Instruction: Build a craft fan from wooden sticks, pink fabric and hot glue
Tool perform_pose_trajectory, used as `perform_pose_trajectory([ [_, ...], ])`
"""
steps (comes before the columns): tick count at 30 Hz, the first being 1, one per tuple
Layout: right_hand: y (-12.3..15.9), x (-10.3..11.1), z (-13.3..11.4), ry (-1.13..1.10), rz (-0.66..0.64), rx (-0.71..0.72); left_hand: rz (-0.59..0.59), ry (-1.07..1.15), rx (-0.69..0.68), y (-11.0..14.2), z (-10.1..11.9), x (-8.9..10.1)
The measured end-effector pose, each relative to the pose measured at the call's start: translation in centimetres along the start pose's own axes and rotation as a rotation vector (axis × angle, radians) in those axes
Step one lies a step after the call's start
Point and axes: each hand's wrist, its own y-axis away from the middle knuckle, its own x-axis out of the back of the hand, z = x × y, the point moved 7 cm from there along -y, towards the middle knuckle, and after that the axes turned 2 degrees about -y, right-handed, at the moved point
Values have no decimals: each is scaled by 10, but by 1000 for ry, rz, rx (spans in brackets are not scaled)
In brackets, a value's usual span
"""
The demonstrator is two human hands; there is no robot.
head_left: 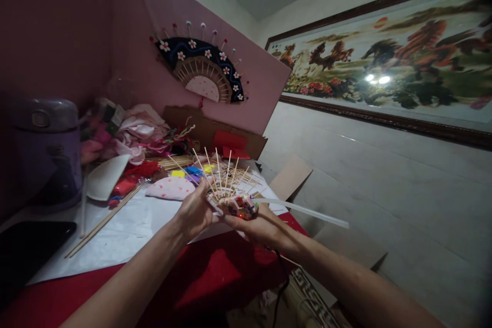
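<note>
My left hand [195, 214] grips a small fan frame [218, 171] by its lower edge. Thin wooden sticks spread upward from it. Closed around a colourful patterned glue gun [241, 206] is my right hand [263, 228], close beside the frame's base. A long translucent glue stick [307, 210] juts from the gun's back to the right, and a small red light glows on its side. The gun's tip is hard to make out against the frame. Just left of my left hand lies a half-round pink spotted fabric piece [169, 188].
A dark-blue flowered fan [209, 59] hangs on the pink board [249, 72] behind. At left are a purple bottle [48, 156], a black phone [36, 246], wooden sticks [103, 221] and a white half-round piece [107, 178]. Cloth [142, 125] and yarn [179, 134] are heaped behind.
</note>
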Motion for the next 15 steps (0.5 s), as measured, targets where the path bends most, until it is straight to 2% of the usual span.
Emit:
perform_pose_trajectory([
  [4,-2,-1,-3,17,-6,46,-14,-28,0,0,-1,-1],
  [9,0,0,9,89,38,-41,-21,-14,-12,-1,0,2],
  [15,5,3,19,63,79,-121,-55,7,-17,-5,-1,4],
])
